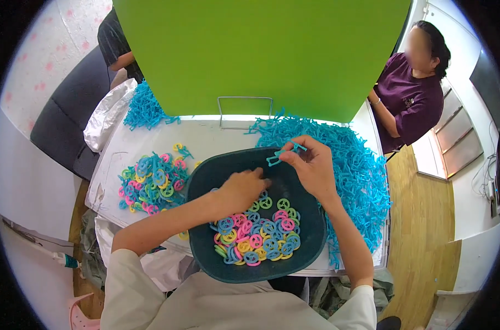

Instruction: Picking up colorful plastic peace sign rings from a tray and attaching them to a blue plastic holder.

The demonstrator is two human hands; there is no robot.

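Note:
My right hand (313, 168) is raised over the far right rim of a dark green basin (200, 176). Thumb and fingers pinch a small teal plastic piece (274, 159) with thin prongs. Inside the basin, my left hand (241, 191) reaches toward the far wall with its fingers curled; whatever they hold is hidden. Below it lie many small plastic rings with spokes (255, 241), in pink, yellow, green and blue. A broad heap of the same teal pieces (354, 187) spreads to the right of the basin.
Left of the basin is a mixed pile of coloured rings and teal pieces (153, 184). Another teal heap (145, 107) lies at the far left. A tall green panel (261, 55) with a wire stand (245, 113) borders the white table. One person (412, 104) sits right, another's arm (123, 60) shows left.

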